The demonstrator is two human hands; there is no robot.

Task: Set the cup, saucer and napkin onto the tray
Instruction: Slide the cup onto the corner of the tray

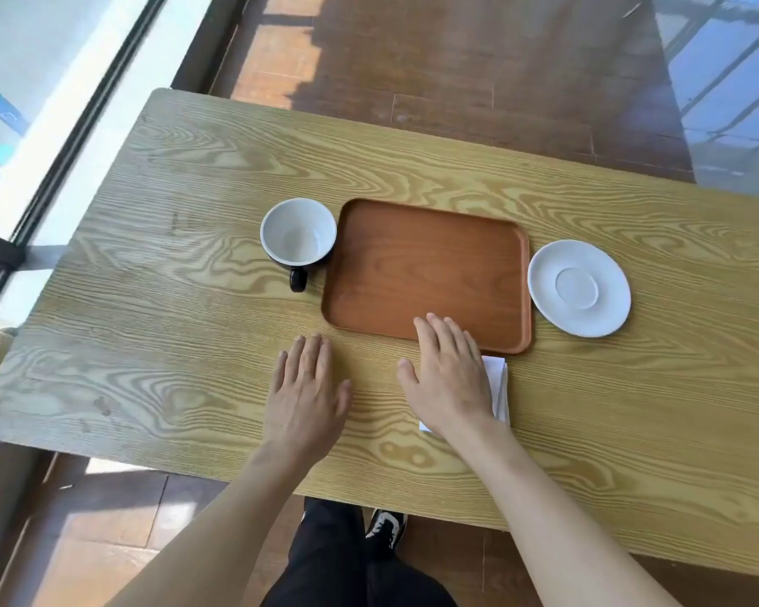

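Observation:
A brown wooden tray [428, 265] lies bare in the middle of the table. Just left of it stands a cup [298, 233], white inside and black outside, with its handle pointing toward me. A white saucer [579, 287] rests on the table right of the tray. A folded white napkin [498, 387] lies in front of the tray's near right corner, mostly hidden under my right hand [450, 374]. That hand is flat and open, its fingertips over the tray's near rim. My left hand [305, 389] lies flat and open on the table, holding nothing.
The light wooden table [150, 300] reaches well past the objects on both sides. A window with a dark frame [53, 168] runs along the left. Dark wood floor lies beyond the far edge. My legs and a shoe [384, 525] show below the near edge.

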